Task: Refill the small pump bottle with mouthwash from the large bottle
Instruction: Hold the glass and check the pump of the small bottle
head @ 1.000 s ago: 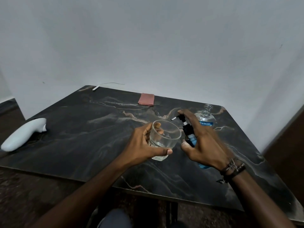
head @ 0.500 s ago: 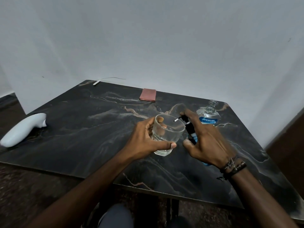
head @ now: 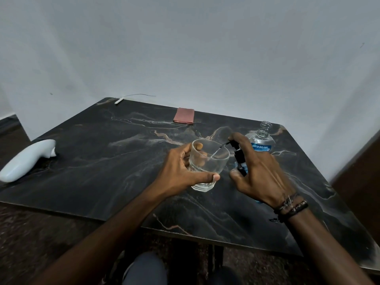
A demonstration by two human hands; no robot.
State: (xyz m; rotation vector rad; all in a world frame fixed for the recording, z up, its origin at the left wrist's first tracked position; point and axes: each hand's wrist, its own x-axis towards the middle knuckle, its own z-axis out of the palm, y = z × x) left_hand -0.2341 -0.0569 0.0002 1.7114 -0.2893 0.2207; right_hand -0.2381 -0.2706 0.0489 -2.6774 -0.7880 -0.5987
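Two hands (head: 181,171) (head: 261,177) level at mid-table: left wrapped round glass (head: 207,163), right clamped on upright small pump bottle (head: 239,159) just right of it, nozzle aimed left over rim, uncapped large bottle (head: 260,142) standing just beyond right knuckles.

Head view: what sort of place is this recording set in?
Probably a plain room at home, not a workshop: a dark marble-look table set against bare white walls, with an uncapped large bottle and a drinking glass.
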